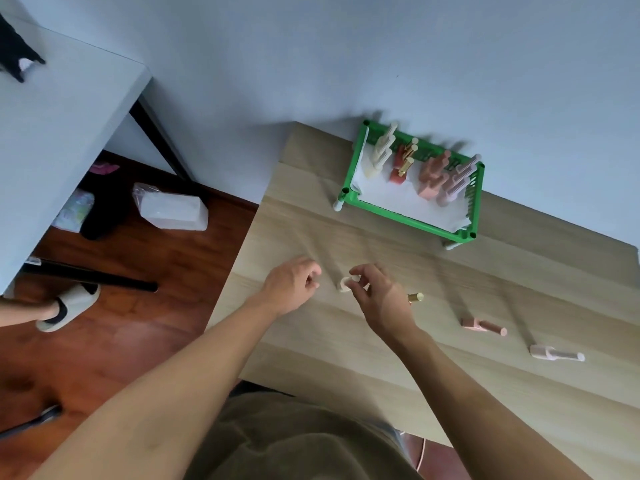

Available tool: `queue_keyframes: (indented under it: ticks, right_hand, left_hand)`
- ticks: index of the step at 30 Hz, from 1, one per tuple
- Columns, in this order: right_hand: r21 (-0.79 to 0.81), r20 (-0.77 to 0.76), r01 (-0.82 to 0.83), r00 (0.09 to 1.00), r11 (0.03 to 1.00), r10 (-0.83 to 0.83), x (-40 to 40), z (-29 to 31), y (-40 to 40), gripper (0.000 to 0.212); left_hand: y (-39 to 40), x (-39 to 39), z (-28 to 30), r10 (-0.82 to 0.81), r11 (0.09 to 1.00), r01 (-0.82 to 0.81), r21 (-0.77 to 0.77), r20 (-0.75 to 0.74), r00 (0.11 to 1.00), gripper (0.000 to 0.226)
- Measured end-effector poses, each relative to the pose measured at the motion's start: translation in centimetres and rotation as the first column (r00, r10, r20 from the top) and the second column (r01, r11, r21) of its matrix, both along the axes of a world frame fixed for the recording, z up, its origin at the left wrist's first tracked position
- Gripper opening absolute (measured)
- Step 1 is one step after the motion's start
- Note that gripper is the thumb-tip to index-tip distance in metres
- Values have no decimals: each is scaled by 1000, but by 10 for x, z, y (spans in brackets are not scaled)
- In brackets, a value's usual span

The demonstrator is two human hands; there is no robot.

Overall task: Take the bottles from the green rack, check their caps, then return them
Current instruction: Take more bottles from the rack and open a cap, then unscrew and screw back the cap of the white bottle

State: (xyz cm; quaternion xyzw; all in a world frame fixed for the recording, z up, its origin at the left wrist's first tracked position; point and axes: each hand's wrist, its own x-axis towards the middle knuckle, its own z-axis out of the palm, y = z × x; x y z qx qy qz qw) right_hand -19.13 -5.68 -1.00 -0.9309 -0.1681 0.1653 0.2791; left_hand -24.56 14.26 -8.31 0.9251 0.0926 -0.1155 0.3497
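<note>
So the wooden bench (450, 306) takes up most of the view, and the green rack (412, 216) sits at its far edge against the wall. Everything below is relative to that rack. Inside it, on a white liner, there are upright bottles in a row: cream ones (381, 152) at the left end, then red ones with gold caps (403, 162), then salmon pink (433, 174), then pale pink (459, 180) at the right end.

Nearer than the rack, the right hand (377, 296) is pinching a small cream bottle (344, 285) with curled fingers, just above the bench. The left hand (294, 284) is just left of that bottle, fingers curled in, apparently holding nothing.

Also nearer than the rack, lying flat on the bench: a pink bottle (483, 327), a pale pink bottle (556, 353) further right, and a gold-capped bottle (415, 297) poking out from behind the right hand.
</note>
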Motion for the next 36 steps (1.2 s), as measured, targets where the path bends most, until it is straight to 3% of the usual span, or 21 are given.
queue_keyframes:
  ticks: [10, 22, 29, 36]
  right_hand:
    - [-34, 54, -33, 998, 999, 35, 2, 13, -13, 21]
    - [-113, 79, -84, 993, 990, 93, 6, 23, -32, 18]
    - [-119, 72, -142, 986, 983, 151, 13, 39, -43, 18]
    - [-69, 42, -226, 973, 972, 229, 22, 59, -51, 21]
  left_hand:
    - [-28, 19, -9, -90, 995, 90, -51, 4, 996, 55]
    - [-41, 21, -5, -59, 998, 59, -26, 22, 998, 39]
    - [-46, 16, 14, -45, 989, 61, -134, 119, 992, 21]
    - [-56, 8, 29, 82, 975, -47, -217, 151, 985, 25]
